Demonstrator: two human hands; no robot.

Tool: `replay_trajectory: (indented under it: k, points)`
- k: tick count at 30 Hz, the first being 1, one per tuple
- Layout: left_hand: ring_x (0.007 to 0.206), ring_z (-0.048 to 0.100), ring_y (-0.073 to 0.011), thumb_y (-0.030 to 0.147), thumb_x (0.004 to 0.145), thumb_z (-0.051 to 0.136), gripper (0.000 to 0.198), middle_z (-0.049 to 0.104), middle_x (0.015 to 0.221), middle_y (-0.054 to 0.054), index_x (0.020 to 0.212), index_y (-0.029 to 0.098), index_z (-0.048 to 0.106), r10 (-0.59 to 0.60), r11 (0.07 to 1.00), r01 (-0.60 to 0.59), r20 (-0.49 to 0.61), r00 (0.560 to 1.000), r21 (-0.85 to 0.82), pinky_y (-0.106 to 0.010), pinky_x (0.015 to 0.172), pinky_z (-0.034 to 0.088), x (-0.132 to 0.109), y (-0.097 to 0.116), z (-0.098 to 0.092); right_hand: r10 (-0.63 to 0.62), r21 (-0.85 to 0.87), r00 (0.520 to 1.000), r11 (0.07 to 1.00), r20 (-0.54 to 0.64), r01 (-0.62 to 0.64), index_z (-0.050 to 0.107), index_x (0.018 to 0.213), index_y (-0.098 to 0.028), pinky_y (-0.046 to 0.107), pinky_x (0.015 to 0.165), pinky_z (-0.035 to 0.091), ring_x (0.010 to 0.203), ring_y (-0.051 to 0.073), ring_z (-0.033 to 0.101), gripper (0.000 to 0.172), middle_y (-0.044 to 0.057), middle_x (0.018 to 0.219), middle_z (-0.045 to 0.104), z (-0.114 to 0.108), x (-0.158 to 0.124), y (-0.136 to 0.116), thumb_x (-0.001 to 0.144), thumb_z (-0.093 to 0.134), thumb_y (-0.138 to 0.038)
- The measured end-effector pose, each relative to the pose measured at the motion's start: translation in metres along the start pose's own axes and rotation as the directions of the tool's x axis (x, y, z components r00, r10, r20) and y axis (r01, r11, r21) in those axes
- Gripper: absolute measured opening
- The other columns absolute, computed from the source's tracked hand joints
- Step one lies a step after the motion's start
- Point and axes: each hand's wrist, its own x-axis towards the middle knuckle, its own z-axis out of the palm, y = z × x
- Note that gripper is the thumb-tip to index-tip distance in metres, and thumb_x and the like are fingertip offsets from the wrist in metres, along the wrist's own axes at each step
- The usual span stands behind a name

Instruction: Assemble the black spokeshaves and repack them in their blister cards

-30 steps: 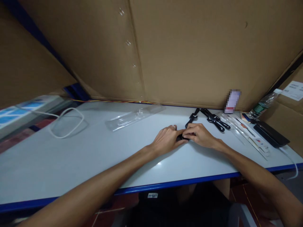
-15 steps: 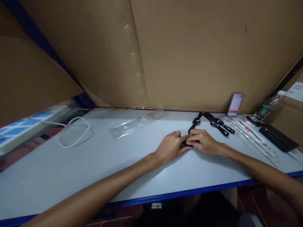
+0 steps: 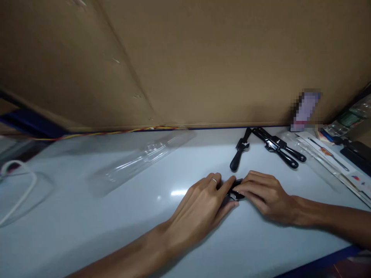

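A black piece [image 3: 236, 195], with a pale glint of metal on it, is held low over the desk [image 3: 130, 235], near its right-hand part, and is mostly covered by the hands. It is clasped by the left hand [image 3: 201, 204], the index finger being laid along its far side and the thumb along its near side; a ring [image 3: 214, 180] is worn on that hand. Its top is touched by the bent fingertips of the right hand [image 3: 265, 197]; whether anything small is pinched between them cannot be told. Just beyond the hands, a single black tool [image 3: 241, 148] is laid by itself, and to its right two overlapping black tools [image 3: 275, 144] are seen. A clear plastic package [image 3: 145, 160] is spread farther left. At the right, a printed card [image 3: 329, 154] is placed near a bottle [image 3: 349, 119], which is partly cut off by the picture's edge.
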Motion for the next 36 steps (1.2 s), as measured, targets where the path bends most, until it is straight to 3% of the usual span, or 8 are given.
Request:
replay_trajectory:
  k: [4, 7, 10, 16, 24, 31, 36]
  points:
    - [0.074, 0.063, -0.023, 0.036, 0.1, 0.057, 0.04, 0.062, 0.092, -0.007, 0.134, 0.015, 0.059, 0.039, 0.999, -0.04, -0.067, 0.997, -0.004, -0.037, 0.061, 0.057, -0.004, 0.0, -0.003, 0.009, 0.023, 0.999, 1.0, -0.041, -0.008, 0.072, 0.103, -0.014, 0.031, 0.071, 0.058, 0.08, 0.017, 0.063, 0.018, 0.008, 0.088, 0.07, -0.003, 0.003, 0.001, 0.1, 0.054, -0.011]
    - [0.07, 0.064, -0.0233, 0.035, 0.1, 0.056, 0.037, 0.063, 0.09, -0.008, 0.129, 0.012, 0.06, 0.064, 0.998, -0.065, -0.103, 0.993, -0.007, -0.037, 0.056, 0.056, -0.007, 0.0, -0.004, -0.051, 0.034, 0.997, 0.998, -0.05, 0.053, 0.071, 0.102, -0.012, 0.03, 0.068, 0.058, 0.079, 0.016, 0.063, 0.019, 0.009, 0.086, 0.069, -0.003, 0.003, 0.001, 0.097, 0.053, -0.006]
    - [0.071, 0.066, -0.0238, 0.038, 0.103, 0.051, 0.039, 0.066, 0.092, -0.009, 0.128, 0.01, 0.06, 0.094, 0.996, -0.093, -0.144, 0.985, 0.011, -0.036, 0.054, 0.056, -0.009, -0.001, -0.004, -0.107, 0.022, 0.994, 0.994, -0.013, 0.108, 0.069, 0.103, -0.011, 0.03, 0.071, 0.06, 0.082, 0.017, 0.065, 0.02, 0.01, 0.088, 0.071, -0.005, 0.001, -0.001, 0.095, 0.053, -0.003]
    - [0.072, 0.067, -0.0237, 0.042, 0.104, 0.047, 0.044, 0.069, 0.092, -0.011, 0.129, 0.007, 0.059, 0.143, 0.989, -0.137, -0.17, 0.975, 0.047, -0.036, 0.054, 0.057, -0.01, -0.001, -0.002, -0.106, 0.061, 0.99, 0.993, 0.088, 0.101, 0.068, 0.101, -0.012, 0.029, 0.071, 0.06, 0.079, 0.016, 0.063, 0.018, 0.009, 0.088, 0.071, -0.009, -0.005, -0.003, 0.094, 0.052, -0.005]
    - [0.077, 0.069, -0.0253, 0.036, 0.1, 0.053, 0.033, 0.069, 0.091, -0.009, 0.122, 0.012, 0.06, 0.135, 0.991, -0.132, -0.153, 0.979, 0.031, -0.034, 0.053, 0.054, -0.01, 0.0, -0.004, -0.049, 0.055, 0.999, 0.997, -0.008, 0.05, 0.068, 0.107, -0.011, 0.03, 0.07, 0.059, 0.075, 0.015, 0.064, 0.017, 0.008, 0.085, 0.071, -0.004, 0.004, -0.004, 0.096, 0.057, -0.004]
    - [0.073, 0.067, -0.023, 0.037, 0.098, 0.057, 0.027, 0.067, 0.087, -0.005, 0.115, 0.016, 0.061, 0.109, 0.994, -0.108, -0.093, 0.99, 0.013, -0.032, 0.053, 0.05, -0.008, 0.0, -0.006, -0.03, -0.02, 0.999, 0.999, -0.038, 0.03, 0.069, 0.092, -0.011, 0.033, 0.067, 0.057, 0.074, 0.017, 0.062, 0.011, 0.009, 0.08, 0.069, -0.005, 0.004, -0.009, 0.096, 0.059, -0.01]
    - [0.07, 0.065, -0.022, 0.037, 0.099, 0.055, 0.028, 0.066, 0.083, -0.004, 0.116, 0.015, 0.062, 0.124, 0.992, -0.125, -0.084, 0.989, -0.006, -0.031, 0.051, 0.046, -0.006, 0.0, -0.007, -0.118, -0.013, 0.992, 0.993, -0.048, 0.117, 0.069, 0.091, -0.01, 0.031, 0.066, 0.057, 0.074, 0.017, 0.063, 0.015, 0.009, 0.081, 0.07, -0.003, 0.0, -0.004, 0.097, 0.056, -0.006]
